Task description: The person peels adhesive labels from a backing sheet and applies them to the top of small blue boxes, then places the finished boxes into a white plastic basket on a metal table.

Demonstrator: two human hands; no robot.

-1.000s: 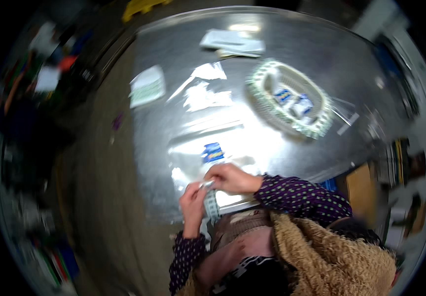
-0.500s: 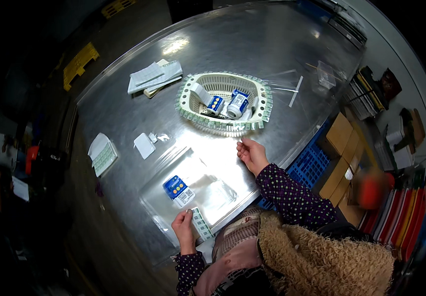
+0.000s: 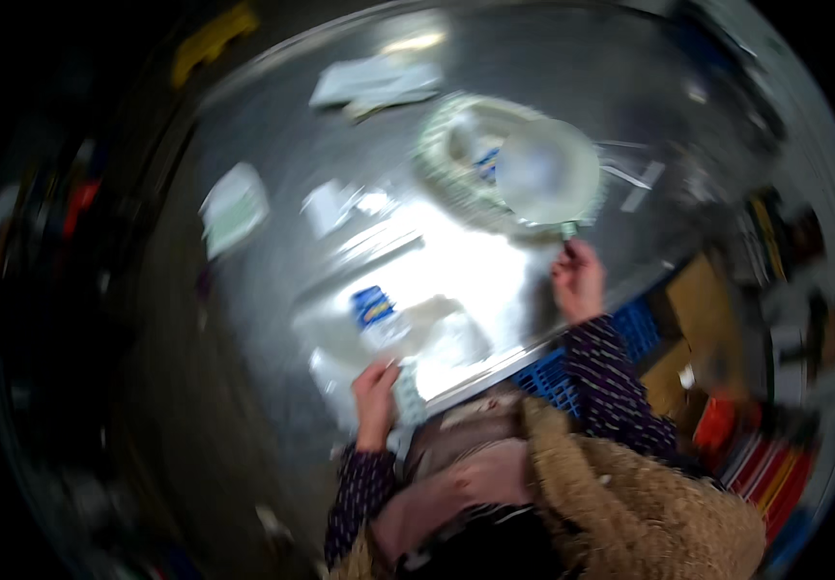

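My left hand [image 3: 375,391] pinches a strip of green and white labels [image 3: 408,391] at the table's near edge. Just beyond it, a blue and white packet [image 3: 373,306] lies on clear plastic bags [image 3: 446,333]. My right hand [image 3: 580,278] is raised at the near right side of a cream basket [image 3: 456,188]. Thumb and fingers close on a small green label [image 3: 569,230] right at the basket's rim; whether it sticks to the rim is too blurred to tell. Green labels line the rim. Blue and white items [image 3: 487,162] show inside, partly hidden by blur.
Folded white cloths or papers [image 3: 379,79] lie at the back of the metal table [image 3: 282,126]. Farther left is a white and green stack of label sheets [image 3: 235,208], with a white card [image 3: 326,208] nearer the middle. A blue crate [image 3: 553,380] and cardboard boxes [image 3: 727,300] stand at right.
The view has shifted and smeared. My right hand has moved along the basket's near side to its right end, with a green label now at the fingertips. My left hand still grips the label strip.
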